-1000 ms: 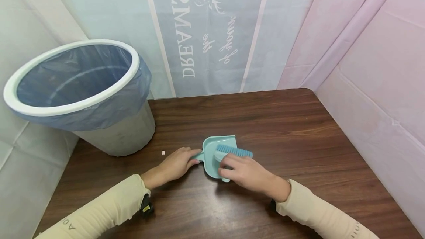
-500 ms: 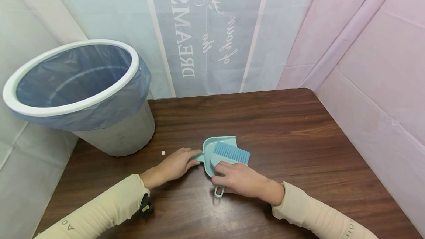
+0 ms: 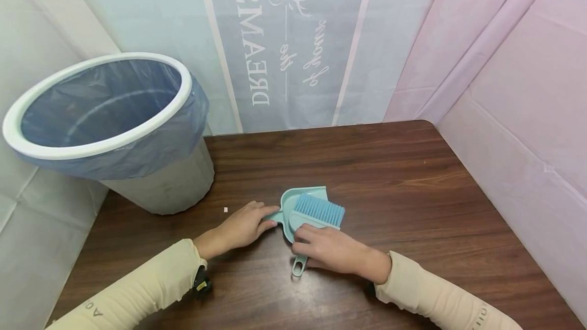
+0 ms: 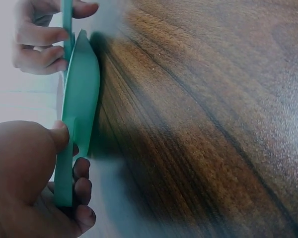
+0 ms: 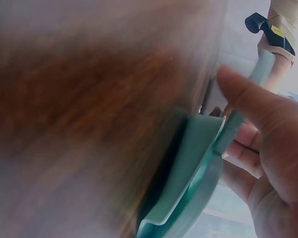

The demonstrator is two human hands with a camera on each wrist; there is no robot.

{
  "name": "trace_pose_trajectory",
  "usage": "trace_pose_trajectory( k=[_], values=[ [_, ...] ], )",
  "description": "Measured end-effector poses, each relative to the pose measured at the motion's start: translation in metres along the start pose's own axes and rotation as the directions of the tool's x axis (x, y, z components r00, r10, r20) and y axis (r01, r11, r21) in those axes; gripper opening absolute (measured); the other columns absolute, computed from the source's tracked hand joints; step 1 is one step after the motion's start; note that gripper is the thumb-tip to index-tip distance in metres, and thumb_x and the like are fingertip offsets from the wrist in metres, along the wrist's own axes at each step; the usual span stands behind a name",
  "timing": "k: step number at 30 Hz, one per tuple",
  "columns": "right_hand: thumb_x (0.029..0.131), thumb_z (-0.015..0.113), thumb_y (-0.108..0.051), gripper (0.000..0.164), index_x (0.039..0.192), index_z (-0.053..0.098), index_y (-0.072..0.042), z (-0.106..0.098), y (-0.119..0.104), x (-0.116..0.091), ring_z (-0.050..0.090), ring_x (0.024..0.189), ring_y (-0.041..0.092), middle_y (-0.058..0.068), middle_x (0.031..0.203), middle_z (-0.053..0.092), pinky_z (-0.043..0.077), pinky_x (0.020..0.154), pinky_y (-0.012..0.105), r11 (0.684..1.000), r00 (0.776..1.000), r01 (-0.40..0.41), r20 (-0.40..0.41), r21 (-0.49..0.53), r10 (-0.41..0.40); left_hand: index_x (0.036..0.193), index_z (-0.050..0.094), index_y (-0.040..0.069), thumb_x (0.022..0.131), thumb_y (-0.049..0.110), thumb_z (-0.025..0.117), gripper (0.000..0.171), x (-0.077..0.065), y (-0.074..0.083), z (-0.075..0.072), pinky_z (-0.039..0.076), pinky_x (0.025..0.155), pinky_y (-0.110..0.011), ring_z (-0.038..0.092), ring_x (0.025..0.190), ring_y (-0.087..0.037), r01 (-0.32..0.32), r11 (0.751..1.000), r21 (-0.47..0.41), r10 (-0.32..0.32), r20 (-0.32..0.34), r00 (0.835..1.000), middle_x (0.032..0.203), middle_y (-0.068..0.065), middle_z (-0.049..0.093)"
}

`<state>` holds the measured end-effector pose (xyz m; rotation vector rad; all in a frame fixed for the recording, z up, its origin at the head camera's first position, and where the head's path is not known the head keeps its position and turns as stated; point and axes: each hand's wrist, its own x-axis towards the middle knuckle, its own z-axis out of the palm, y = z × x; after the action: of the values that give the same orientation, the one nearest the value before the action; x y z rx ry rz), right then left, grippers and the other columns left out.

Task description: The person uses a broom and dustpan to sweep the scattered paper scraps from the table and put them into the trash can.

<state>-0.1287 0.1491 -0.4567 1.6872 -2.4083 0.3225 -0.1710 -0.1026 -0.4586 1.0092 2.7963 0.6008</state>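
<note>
In the head view my left hand (image 3: 240, 228) grips the short handle of a light teal dustpan (image 3: 289, 199) at the middle of the table. The left wrist view shows the thumb and curled fingers round that handle (image 4: 63, 183). My right hand (image 3: 327, 249) holds a small hand brush (image 3: 319, 211) with blue bristles by its handle. The brush lies across the dustpan, its bristles pointing away from me and reaching past the pan's right side. The looped end of the brush handle (image 3: 299, 266) sticks out below the right fingers. Part of the pan is hidden beneath the brush.
A bin (image 3: 160, 192) with a white rim and a blue liner stands at the left of the brown wooden table (image 3: 380, 167). A tiny white scrap (image 3: 225, 210) lies between the bin and my left hand. Cloth-covered walls border the back and sides.
My right hand has shifted a little left and towards me and turned the brush, so more bristles and its looped handle end show. The left hand and dustpan have stayed in place.
</note>
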Motion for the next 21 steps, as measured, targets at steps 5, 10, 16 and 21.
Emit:
trace_pose_trajectory(
  k=[5, 10, 16, 21],
  values=[
    [0.084, 0.069, -0.031, 0.022, 0.103, 0.061, -0.022, -0.0004, 0.0006, -0.0005, 0.043, 0.093, 0.003, -0.011, 0.103, 0.046, 0.042, 0.067, 0.012, 1.0, 1.0, 0.001, 0.019, 0.026, -0.002, 0.128, 0.058, 0.014, 0.093, 0.032, 0.059, 0.039, 0.0005, 0.0007, -0.0001, 0.046, 0.075, -0.033, 0.05, 0.082, -0.013, -0.002, 1.0, 0.003, 0.002, -0.006, 1.0, 0.091, 0.002, 0.058],
    [0.083, 0.071, -0.03, 0.025, 0.104, 0.06, -0.021, -0.0013, 0.0008, -0.001, 0.044, 0.096, 0.003, -0.011, 0.105, 0.046, 0.044, 0.072, 0.014, 0.998, 1.0, 0.008, 0.028, 0.054, -0.01, 0.126, 0.058, 0.013, 0.092, 0.033, 0.059, 0.04, 0.0011, 0.0014, -0.0004, 0.046, 0.076, -0.034, 0.052, 0.084, -0.013, -0.009, 1.0, 0.007, 0.009, -0.013, 1.0, 0.094, 0.001, 0.059],
    [0.085, 0.07, -0.031, 0.028, 0.108, 0.058, -0.02, -0.0033, -0.0001, -0.0009, 0.045, 0.098, 0.003, -0.009, 0.109, 0.047, 0.044, 0.077, 0.016, 0.994, 0.999, 0.015, 0.046, 0.104, -0.02, 0.126, 0.058, 0.01, 0.093, 0.037, 0.057, 0.042, 0.0007, 0.0004, -0.0001, 0.047, 0.08, -0.035, 0.054, 0.091, -0.015, 0.001, 1.0, 0.014, 0.0, -0.011, 1.0, 0.1, 0.0, 0.06],
    [0.084, 0.069, -0.041, 0.038, 0.112, 0.056, -0.021, -0.0065, -0.0012, -0.0017, 0.045, 0.103, 0.004, -0.005, 0.117, 0.048, 0.044, 0.084, 0.02, 0.987, 0.998, 0.0, 0.055, 0.162, -0.009, 0.126, 0.058, 0.011, 0.093, 0.04, 0.056, 0.043, -0.0001, -0.0003, -0.0008, 0.047, 0.08, -0.034, 0.054, 0.093, -0.014, 0.025, 1.0, 0.01, -0.025, -0.021, 0.999, 0.101, 0.002, 0.059]
  ],
)
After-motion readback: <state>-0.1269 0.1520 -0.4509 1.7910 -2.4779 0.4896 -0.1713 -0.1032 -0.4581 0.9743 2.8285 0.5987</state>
